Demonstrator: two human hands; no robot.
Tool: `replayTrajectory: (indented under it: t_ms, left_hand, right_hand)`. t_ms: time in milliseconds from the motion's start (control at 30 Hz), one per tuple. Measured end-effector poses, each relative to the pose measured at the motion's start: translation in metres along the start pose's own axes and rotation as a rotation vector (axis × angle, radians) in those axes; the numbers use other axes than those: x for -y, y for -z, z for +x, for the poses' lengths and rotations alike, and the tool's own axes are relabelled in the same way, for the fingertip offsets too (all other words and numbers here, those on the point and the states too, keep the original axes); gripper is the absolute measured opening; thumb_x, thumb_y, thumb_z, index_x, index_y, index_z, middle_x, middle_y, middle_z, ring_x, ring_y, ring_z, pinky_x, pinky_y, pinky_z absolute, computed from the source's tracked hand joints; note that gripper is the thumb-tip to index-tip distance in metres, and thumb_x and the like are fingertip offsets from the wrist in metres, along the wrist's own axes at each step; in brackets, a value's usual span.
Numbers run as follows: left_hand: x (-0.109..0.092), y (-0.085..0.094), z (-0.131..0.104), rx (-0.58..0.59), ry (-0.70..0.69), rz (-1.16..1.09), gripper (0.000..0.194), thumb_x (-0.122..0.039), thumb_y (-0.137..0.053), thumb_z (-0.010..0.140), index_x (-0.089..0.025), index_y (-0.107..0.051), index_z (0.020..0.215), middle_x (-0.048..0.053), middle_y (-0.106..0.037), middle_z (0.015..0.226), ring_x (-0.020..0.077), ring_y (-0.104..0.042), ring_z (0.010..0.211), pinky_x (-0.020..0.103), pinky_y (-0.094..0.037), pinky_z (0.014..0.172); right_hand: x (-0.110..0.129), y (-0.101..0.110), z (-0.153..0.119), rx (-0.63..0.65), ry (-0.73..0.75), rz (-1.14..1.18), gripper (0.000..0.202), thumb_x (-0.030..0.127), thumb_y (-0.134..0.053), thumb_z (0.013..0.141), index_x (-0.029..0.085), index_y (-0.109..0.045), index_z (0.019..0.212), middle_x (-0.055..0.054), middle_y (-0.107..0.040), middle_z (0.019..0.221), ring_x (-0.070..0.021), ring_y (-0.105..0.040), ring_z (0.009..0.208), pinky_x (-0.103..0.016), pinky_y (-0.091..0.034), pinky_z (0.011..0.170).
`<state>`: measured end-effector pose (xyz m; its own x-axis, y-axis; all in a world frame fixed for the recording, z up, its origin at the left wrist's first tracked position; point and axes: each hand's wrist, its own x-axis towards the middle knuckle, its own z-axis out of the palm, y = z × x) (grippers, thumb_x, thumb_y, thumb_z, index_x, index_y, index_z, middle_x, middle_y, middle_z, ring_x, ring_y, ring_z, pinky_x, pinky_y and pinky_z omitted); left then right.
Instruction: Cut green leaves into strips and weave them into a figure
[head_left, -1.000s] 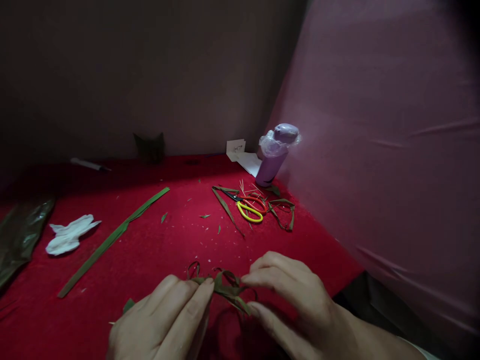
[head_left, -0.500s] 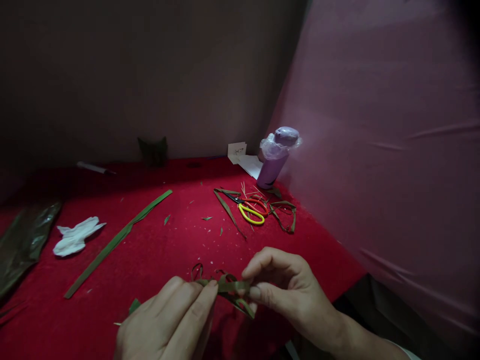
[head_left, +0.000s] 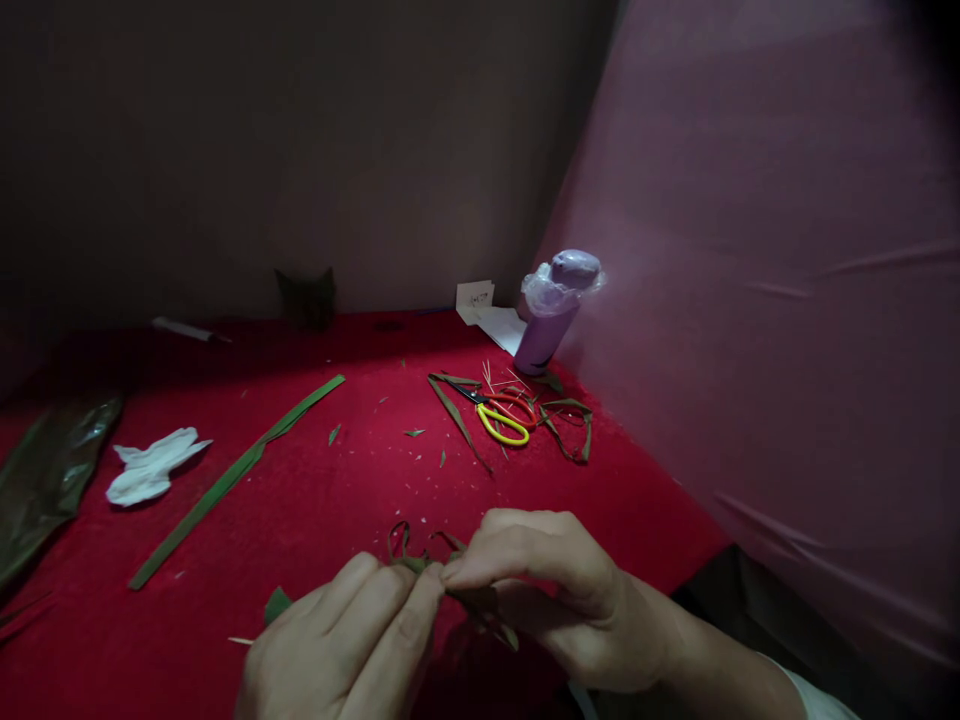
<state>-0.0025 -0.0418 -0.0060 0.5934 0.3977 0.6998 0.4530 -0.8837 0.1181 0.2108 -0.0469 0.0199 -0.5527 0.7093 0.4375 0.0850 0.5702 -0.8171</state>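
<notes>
Near the front edge of the red table, my left hand (head_left: 345,640) pinches a bundle of folded green-brown leaf strips (head_left: 480,603). My right hand (head_left: 562,595) grips the same leaf piece from the right, its fingertips touching those of my left hand. Thin curled strips stick up behind the fingers, and a pointed end hangs below my right hand. Part of the leaf piece is hidden by the fingers. A green leaf bit (head_left: 277,604) and a thin pale stick (head_left: 241,641) show beside my left hand.
Scissors (head_left: 504,425) with red and yellow handles lie among leaf strips and thin sticks on the red table (head_left: 360,490). Behind them stands a purple bottle (head_left: 544,335). To the left are a long green leaf strip (head_left: 232,475), a white tissue (head_left: 156,467) and a plastic bag (head_left: 56,480).
My right hand has moved left, closing over the leaf piece up to my left fingertips. The leaf band that showed between the hands is now mostly covered.
</notes>
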Motion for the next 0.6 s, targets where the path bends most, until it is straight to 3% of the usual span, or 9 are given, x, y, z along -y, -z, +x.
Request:
replayTrajectory:
  t_ms: [167, 333, 467, 600]
  left_hand:
    - [-0.001, -0.001, 0.006, -0.011, -0.008, -0.003, 0.022, -0.003, -0.057, 0.075, -0.004, -0.064, 0.096, 0.008, -0.062, 0.065, 0.0151, -0.05, 0.056, 0.027, -0.039, 0.045]
    - [-0.003, 0.002, 0.011, -0.015, 0.009, -0.024, 0.013, -0.009, -0.055, 0.078, -0.012, -0.065, 0.086, 0.006, -0.063, 0.065, 0.014, -0.052, 0.054, 0.025, -0.04, 0.044]
    - [-0.005, 0.002, 0.014, -0.032, 0.016, -0.074, 0.015, -0.008, -0.051, 0.08, -0.015, -0.064, 0.08, 0.003, -0.061, 0.061, 0.0129, -0.053, 0.054, 0.023, -0.041, 0.045]
    - [-0.004, 0.0, 0.012, 0.019, 0.026, -0.118, 0.02, -0.002, -0.05, 0.078, -0.016, -0.058, 0.067, 0.001, -0.054, 0.055, 0.0122, -0.047, 0.05, 0.023, -0.035, 0.041]
  right_hand:
    - [0.0, 0.006, 0.004, 0.005, -0.048, 0.037, 0.036, 0.003, -0.047, 0.08, 0.013, -0.058, 0.114, -0.009, -0.063, 0.091, -0.0145, -0.059, 0.08, -0.028, -0.051, 0.071]
    - [0.003, 0.011, 0.009, 0.092, -0.008, 0.003, 0.032, 0.006, -0.044, 0.081, 0.006, -0.062, 0.108, -0.011, -0.063, 0.087, -0.0147, -0.059, 0.078, -0.027, -0.051, 0.071]
    - [0.001, 0.015, 0.011, 0.102, 0.027, 0.03, 0.027, 0.008, -0.046, 0.084, 0.008, -0.063, 0.105, -0.011, -0.066, 0.088, -0.0143, -0.06, 0.077, -0.026, -0.051, 0.07]
    - [0.0, 0.021, 0.015, 0.215, 0.03, 0.003, 0.03, 0.008, -0.047, 0.084, 0.008, -0.06, 0.112, -0.01, -0.066, 0.091, -0.0139, -0.058, 0.079, -0.025, -0.049, 0.072]
